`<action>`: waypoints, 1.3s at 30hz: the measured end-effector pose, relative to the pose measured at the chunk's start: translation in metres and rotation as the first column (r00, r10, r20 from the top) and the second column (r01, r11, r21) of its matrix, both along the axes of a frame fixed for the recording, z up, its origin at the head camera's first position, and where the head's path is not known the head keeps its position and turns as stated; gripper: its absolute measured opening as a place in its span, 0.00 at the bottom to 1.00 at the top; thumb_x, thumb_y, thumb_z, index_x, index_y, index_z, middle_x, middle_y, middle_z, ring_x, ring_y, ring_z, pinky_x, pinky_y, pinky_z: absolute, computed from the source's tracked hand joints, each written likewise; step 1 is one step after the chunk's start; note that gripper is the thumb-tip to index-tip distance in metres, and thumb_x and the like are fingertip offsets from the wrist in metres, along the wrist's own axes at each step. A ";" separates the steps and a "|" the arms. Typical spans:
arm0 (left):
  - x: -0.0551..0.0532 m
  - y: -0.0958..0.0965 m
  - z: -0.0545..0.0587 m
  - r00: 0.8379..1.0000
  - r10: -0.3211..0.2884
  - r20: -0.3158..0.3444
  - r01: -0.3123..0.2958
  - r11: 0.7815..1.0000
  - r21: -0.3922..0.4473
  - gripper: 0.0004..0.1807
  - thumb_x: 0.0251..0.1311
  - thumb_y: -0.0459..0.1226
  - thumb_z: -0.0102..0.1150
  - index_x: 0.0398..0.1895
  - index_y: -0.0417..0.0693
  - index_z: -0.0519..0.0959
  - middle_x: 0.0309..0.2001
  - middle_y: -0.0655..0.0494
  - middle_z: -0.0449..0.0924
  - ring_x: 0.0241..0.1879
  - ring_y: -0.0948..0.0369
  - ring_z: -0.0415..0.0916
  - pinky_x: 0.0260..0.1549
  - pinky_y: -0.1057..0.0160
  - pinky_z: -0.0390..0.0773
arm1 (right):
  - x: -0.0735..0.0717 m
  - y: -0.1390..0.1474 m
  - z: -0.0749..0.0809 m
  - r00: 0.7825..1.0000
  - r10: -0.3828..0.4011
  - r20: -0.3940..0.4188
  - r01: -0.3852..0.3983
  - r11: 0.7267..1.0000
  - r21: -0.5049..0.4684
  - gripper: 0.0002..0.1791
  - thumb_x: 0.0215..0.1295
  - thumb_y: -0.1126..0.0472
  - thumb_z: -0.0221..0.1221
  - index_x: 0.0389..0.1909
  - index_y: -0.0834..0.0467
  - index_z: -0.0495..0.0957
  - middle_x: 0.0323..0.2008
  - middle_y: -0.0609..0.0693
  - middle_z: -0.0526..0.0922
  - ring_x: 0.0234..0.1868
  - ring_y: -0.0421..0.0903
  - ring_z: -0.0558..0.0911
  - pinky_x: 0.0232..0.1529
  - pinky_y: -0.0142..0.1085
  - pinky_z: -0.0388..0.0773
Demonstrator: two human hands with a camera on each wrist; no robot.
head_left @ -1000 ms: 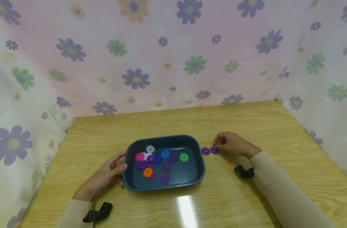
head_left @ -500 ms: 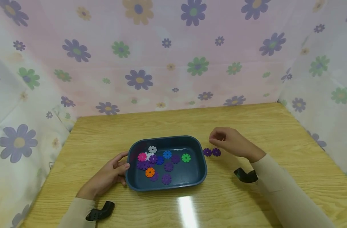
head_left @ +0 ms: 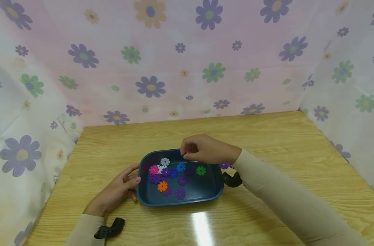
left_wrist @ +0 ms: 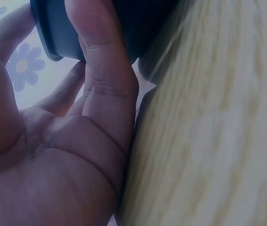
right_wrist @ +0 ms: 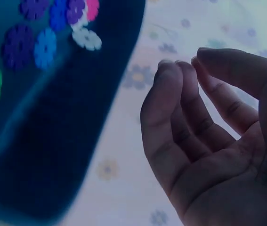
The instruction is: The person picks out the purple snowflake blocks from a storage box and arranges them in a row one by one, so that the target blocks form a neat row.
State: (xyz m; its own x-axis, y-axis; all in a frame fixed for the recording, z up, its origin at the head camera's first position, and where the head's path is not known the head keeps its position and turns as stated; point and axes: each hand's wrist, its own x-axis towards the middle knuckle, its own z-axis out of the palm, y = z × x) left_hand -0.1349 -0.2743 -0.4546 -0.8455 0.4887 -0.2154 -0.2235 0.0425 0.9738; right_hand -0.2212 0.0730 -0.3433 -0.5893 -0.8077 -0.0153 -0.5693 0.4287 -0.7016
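Note:
A dark blue tray (head_left: 205, 196) stands on the table, with several notched plastic discs lying inside it. Among them are a green disc (head_left: 201, 171), an orange disc (head_left: 162, 186), a pink disc (head_left: 154, 169) and a light blue disc (head_left: 181, 167). My left hand (head_left: 122, 188) holds the tray's left end, its thumb at the rim and its fingers against the outer wall. Over the tray's back edge hovers my right hand (head_left: 205, 149); its fingers curve loosely around nothing in the right wrist view. Two purple discs (head_left: 224, 165) lie just right of the tray, partly hidden by the right forearm.
The wooden table (head_left: 162, 225) meets flowered cloth (head_left: 168, 61) at the back and sides. A black wrist-camera mount (head_left: 110, 229) sticks out from the left sleeve, and another black mount (head_left: 232, 179) from the right sleeve overlaps the tray's right side.
My right hand has let go of a purple disc beside another one right of the tray, lifted, and moved left over the tray's back edge. The left hand keeps its place at the tray.

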 end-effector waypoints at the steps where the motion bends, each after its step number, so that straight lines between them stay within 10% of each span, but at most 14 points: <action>1: 0.000 0.000 0.000 1.000 0.000 -0.002 0.000 1.000 -0.001 0.32 0.78 0.37 0.44 0.78 0.42 0.45 0.45 0.57 0.81 0.33 0.64 0.82 0.30 0.64 0.85 | -0.001 -0.007 -0.003 1.000 0.019 0.018 -0.019 1.000 0.000 0.02 0.72 0.60 0.59 0.42 0.51 0.79 0.31 0.47 0.80 0.29 0.41 0.75 0.35 0.32 0.78; 14: 0.000 0.004 0.002 1.000 0.014 0.012 -0.014 1.000 -0.023 0.35 0.78 0.40 0.46 0.79 0.44 0.44 0.47 0.57 0.80 0.35 0.64 0.82 0.30 0.64 0.84 | -0.004 -0.066 -0.031 0.968 0.107 0.228 -0.133 0.986 0.101 0.10 0.71 0.65 0.59 0.51 0.60 0.77 0.37 0.59 0.86 0.32 0.52 0.85 0.32 0.33 0.82; 39: 0.001 0.001 0.002 1.000 0.021 0.002 -0.021 1.000 -0.008 0.35 0.77 0.39 0.47 0.78 0.42 0.44 0.47 0.55 0.80 0.34 0.64 0.81 0.30 0.64 0.84 | -0.007 -0.082 -0.057 0.992 0.059 0.112 -0.091 0.947 0.308 0.14 0.69 0.62 0.62 0.53 0.53 0.75 0.31 0.48 0.79 0.24 0.40 0.79 0.31 0.29 0.78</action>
State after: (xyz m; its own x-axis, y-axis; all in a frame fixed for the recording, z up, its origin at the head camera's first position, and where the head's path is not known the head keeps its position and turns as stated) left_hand -0.1337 -0.2730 -0.4531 -0.8552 0.4689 -0.2207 -0.2260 0.0458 0.9730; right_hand -0.2286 -0.0093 -0.4001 -0.5096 -0.7949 -0.3293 -0.5418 0.5937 -0.5950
